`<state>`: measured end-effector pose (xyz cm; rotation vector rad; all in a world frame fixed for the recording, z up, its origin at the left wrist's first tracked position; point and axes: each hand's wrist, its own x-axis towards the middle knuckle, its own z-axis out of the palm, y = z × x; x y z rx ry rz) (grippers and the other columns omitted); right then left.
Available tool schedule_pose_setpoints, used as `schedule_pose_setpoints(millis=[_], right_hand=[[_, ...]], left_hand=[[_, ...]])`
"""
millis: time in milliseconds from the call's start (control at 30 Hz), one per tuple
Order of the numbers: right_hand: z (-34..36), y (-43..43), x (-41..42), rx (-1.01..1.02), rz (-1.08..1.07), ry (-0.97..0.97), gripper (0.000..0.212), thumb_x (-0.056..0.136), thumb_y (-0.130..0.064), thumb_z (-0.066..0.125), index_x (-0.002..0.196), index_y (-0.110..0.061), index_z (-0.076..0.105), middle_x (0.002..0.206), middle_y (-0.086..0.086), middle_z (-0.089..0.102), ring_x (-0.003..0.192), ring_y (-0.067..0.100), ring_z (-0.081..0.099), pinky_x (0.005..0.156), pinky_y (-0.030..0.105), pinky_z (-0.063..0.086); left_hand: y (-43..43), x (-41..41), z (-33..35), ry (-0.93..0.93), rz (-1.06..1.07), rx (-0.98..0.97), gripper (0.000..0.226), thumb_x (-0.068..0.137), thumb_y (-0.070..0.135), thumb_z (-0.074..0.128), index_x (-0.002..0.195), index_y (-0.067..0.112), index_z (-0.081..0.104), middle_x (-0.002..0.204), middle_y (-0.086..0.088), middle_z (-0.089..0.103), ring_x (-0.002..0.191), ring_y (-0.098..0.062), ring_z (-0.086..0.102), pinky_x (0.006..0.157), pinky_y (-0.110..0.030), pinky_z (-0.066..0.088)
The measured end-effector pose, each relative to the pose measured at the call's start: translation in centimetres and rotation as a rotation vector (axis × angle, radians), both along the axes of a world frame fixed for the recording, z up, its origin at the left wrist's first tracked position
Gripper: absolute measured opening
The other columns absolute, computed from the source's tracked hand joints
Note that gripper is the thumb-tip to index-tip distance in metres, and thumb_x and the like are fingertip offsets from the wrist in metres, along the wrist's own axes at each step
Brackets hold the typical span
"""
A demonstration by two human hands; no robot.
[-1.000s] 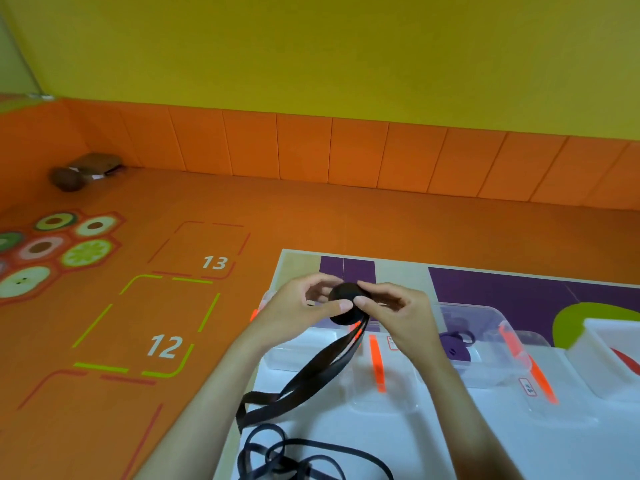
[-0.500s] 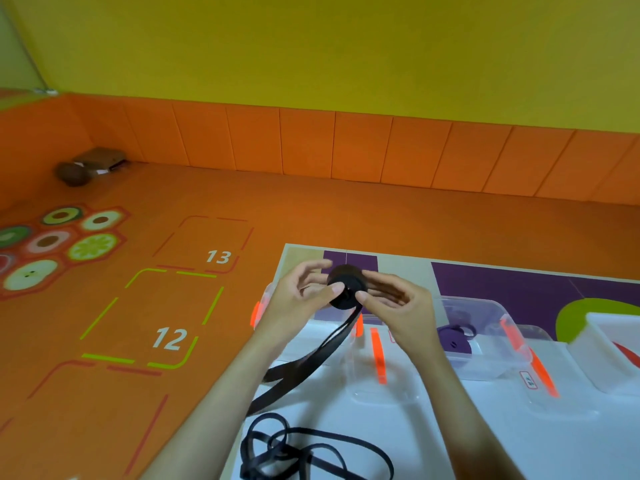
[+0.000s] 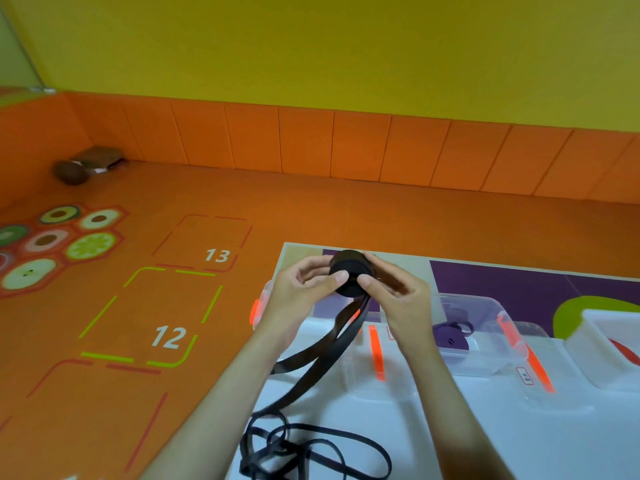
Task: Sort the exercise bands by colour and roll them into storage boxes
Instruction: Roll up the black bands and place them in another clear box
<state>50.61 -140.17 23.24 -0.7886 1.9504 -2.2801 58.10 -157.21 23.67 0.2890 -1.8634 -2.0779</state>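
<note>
A black exercise band is partly wound into a tight roll (image 3: 349, 271), held up in the air above the table. My left hand (image 3: 304, 289) grips the roll from the left, its thumb pressed on the front face. My right hand (image 3: 394, 292) pinches it from the right, thumb on the face. The band's loose tail (image 3: 311, 375) hangs down from the roll to a tangled heap (image 3: 301, 448) on the white table (image 3: 519, 438). A rolled purple band (image 3: 450, 339) lies in a clear storage box (image 3: 485, 306) to the right.
Several clear boxes with orange clips (image 3: 375, 351) stand in a row behind the hands. A white container (image 3: 602, 341) sits at the far right. Orange floor with numbered squares (image 3: 166, 336) lies left of the table.
Both hands have kept winding the black band. The roll has grown a little and the hanging tail has shortened and shifted.
</note>
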Motion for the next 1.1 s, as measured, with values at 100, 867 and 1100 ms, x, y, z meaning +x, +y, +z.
schedule_pose_setpoints(millis=[100, 867, 1100], right_hand=[[0.8, 1.1, -1.3, 0.17, 0.105, 0.071, 0.036, 0.086, -0.003, 0.081, 0.118, -0.019, 0.076, 0.11, -0.007, 0.08, 0.104, 0.011, 0.075, 0.093, 0.027, 0.058], [-0.7, -0.2, 0.3, 0.044, -0.07, -0.111, 0.044, 0.087, -0.004, 0.081, 0.127, -0.016, 0.068, 0.113, -0.001, 0.077, 0.103, 0.007, 0.073, 0.085, 0.02, 0.057], [-0.5, 0.3, -0.4, 0.043, -0.088, -0.005, 0.025, 0.087, -0.002, 0.079, 0.11, -0.012, 0.079, 0.102, -0.006, 0.081, 0.098, 0.013, 0.077, 0.085, 0.022, 0.059]], left_hand=[[-1.3, -0.1, 1.6, -0.04, -0.128, -0.224, 0.033, 0.086, 0.016, 0.087, 0.117, 0.017, 0.075, 0.112, -0.001, 0.079, 0.105, -0.014, 0.073, 0.096, -0.028, 0.057], [-0.9, -0.5, 0.1, -0.047, 0.04, -0.061, 0.027, 0.086, 0.019, 0.087, 0.111, 0.016, 0.078, 0.106, -0.001, 0.081, 0.104, -0.022, 0.076, 0.097, -0.041, 0.061], [-0.8, 0.0, 0.1, -0.001, -0.009, -0.096, 0.03, 0.091, 0.02, 0.083, 0.12, 0.023, 0.076, 0.112, -0.006, 0.077, 0.11, -0.024, 0.074, 0.097, -0.049, 0.061]])
